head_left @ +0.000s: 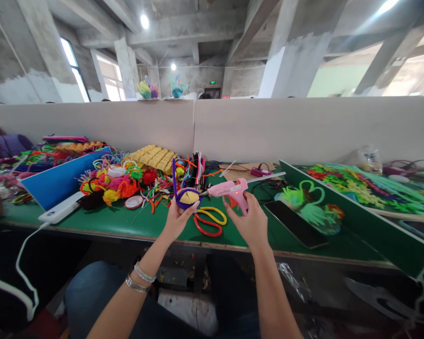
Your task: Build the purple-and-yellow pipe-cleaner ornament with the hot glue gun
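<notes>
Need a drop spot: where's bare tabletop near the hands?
Best: green tabletop between the white corded box and left hand, in front of the pipe-cleaner craft pile. Narrower: a wedge between right hand and smartphone. Crowded: between the hands (red and yellow handle loops near the pink glue gun), the pile itself, and beyond the green divider.

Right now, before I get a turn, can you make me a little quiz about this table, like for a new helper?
1. What does the right hand hold?
2. True or false: the phone lies flat on the green table.
3. Which colours are on the piece in the left hand?
A. Red and white
B. Purple and yellow
C. Pink and green

Key
1. A pink glue gun
2. True
3. B
</notes>
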Demonstrator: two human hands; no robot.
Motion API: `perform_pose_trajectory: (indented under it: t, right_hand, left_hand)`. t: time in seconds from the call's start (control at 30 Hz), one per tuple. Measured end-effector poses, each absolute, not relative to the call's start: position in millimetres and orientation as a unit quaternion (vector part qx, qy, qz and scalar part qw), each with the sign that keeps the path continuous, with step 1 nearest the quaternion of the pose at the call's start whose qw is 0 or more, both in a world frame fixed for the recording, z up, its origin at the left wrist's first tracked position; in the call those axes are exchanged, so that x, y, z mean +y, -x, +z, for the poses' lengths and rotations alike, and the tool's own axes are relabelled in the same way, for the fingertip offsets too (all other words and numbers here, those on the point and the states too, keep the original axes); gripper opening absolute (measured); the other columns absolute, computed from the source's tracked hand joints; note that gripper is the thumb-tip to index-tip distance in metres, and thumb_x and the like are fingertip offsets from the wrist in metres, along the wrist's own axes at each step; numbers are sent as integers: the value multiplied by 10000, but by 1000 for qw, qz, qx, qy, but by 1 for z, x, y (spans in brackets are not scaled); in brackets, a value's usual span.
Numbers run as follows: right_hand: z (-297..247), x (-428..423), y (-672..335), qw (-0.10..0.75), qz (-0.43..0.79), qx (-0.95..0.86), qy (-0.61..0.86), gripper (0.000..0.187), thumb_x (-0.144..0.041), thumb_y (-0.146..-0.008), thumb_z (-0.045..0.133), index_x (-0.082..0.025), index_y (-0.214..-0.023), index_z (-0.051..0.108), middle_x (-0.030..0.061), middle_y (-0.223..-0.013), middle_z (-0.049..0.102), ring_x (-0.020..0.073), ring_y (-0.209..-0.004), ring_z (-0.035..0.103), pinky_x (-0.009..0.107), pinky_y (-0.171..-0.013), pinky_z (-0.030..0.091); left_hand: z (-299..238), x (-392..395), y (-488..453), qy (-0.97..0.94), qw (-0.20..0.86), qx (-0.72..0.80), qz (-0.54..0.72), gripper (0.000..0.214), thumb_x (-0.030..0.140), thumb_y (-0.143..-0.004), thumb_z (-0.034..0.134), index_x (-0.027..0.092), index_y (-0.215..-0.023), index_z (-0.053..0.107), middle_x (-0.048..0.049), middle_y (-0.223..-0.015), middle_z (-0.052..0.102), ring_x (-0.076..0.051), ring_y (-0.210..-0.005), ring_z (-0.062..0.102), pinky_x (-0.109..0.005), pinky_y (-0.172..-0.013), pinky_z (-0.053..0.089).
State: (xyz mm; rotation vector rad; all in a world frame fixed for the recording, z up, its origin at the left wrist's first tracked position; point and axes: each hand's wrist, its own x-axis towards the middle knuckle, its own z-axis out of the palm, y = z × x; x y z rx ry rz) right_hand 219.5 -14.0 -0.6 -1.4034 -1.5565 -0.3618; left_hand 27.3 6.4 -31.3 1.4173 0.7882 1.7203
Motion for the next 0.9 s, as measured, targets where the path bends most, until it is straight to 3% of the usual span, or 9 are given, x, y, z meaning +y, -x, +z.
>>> perform_pose_trajectory:
  t: [0.57, 0.77, 0.9]
  right_hand:
    - [-5, -11, -224, 506, -194, -657, 524, 343, -432, -821, 485, -162, -1030, 511, 111, -907, 636, 212, -758, 618, 285, -583, 464]
    - [-3, -15, -221, 447, -276, -627, 575, 367, -438, -811, 482, -158, -1044, 529, 90, -851, 606, 202, -679, 585, 265, -501, 375]
    - [-1, -17, -219, 429, -312, -616, 582, 365, -419, -816, 479, -147, -1054, 529, 91, -836, 586, 207, -704, 573, 274, -528, 371]
  left_hand:
    - [-29, 5, -28, -549, 380, 308, 678, 600, 430, -693, 665, 214, -1202, 432, -57, -1023, 644, -165, -909, 636, -313, -852, 515]
    - [-30, 7, -28, -540, 392, 308, 678, 612, 423, -666, 692, 198, -1182, 451, -65, -1018, 649, -168, -901, 639, -310, -840, 516]
    - [-32, 9, -27, -537, 396, 308, 678, 596, 401, -664, 698, 189, -1169, 462, -70, -1026, 650, -170, -911, 637, -314, -853, 508]
